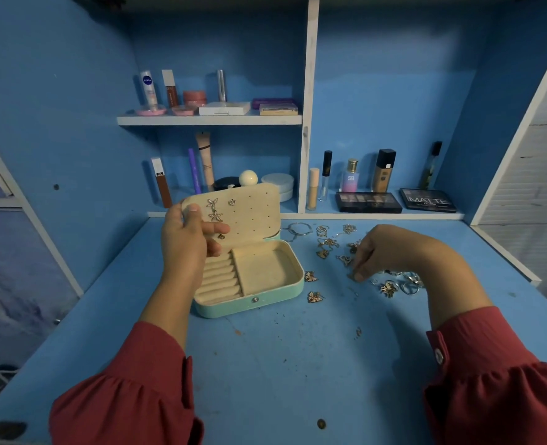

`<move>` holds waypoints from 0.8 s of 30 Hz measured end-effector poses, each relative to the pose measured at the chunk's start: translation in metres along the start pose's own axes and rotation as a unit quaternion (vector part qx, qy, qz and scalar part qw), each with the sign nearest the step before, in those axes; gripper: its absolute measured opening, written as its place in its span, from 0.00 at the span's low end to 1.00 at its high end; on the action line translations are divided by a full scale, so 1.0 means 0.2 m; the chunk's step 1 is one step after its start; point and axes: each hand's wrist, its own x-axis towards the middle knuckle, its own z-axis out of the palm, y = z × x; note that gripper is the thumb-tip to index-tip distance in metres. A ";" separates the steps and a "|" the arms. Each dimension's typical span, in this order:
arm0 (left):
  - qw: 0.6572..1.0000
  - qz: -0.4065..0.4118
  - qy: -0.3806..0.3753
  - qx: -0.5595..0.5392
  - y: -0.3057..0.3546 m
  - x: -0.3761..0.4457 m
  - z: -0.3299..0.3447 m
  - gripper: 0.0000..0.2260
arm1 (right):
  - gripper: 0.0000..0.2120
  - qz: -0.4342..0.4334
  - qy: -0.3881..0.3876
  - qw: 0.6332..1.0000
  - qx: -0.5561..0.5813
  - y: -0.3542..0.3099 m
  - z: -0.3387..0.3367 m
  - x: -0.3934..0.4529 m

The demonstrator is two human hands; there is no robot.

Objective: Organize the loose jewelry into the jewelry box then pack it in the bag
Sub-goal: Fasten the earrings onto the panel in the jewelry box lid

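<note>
A mint-green jewelry box (265, 297) stands open on the blue desk, its cream lid (253, 216) upright. Two starfish earrings (213, 209) and a small stud (232, 202) are pinned in the lid. My left hand (187, 242) holds the lid's left edge, thumb on its front, fingers spread across the lower lid. To the right lies the loose jewelry (330, 247): gold earrings, rings and bangles. My right hand (381, 252) reaches down into this pile, its fingertips pinching a small piece against the desk. Two gold butterfly earrings (312, 287) lie beside the box.
Cosmetics bottles and eyeshadow palettes (368, 202) line the back shelf behind the box. An upper shelf (209, 119) carries more tubes and compacts. The blue desk (282, 364) stretches toward me. White side panels bound the desk left and right. No bag is in view.
</note>
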 end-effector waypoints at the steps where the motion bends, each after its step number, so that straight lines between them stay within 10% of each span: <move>1: 1.000 -0.002 0.001 0.004 -0.01 0.01 -0.01 0.10 | 0.06 0.002 -0.005 1.000 -0.006 0.00 0.00 0.00; 15: 0.999 -0.015 0.034 0.021 -0.06 0.08 -0.08 0.08 | 0.04 0.046 -0.017 0.996 -0.081 0.00 -0.03 -0.04; 24: 0.999 0.024 0.013 0.024 -0.07 0.09 -0.11 0.05 | 0.07 -0.061 0.171 0.981 0.070 -0.04 -0.01 -0.02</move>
